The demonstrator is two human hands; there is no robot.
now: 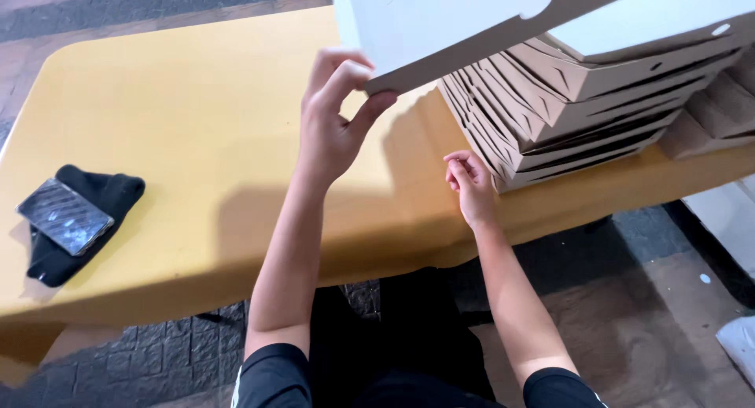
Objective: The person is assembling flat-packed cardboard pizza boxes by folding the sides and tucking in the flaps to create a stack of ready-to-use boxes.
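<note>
My left hand (334, 117) is raised above the yellow table (189, 125) and pinches the corner of a flat cardboard box (440, 22), white on top and brown underneath, which is lifted and tilted. My right hand (470, 184) hangs lower, fingers loosely curled and holding nothing, next to the near corner of a tall stack of folded cardboard boxes (582, 101) standing on the table's right side.
A phone with a patterned cover (64, 216) lies on a black cloth (94, 199) at the table's left edge. More folded cardboard (708, 117) sits at far right. Paved floor (629, 298) lies below the table's front edge.
</note>
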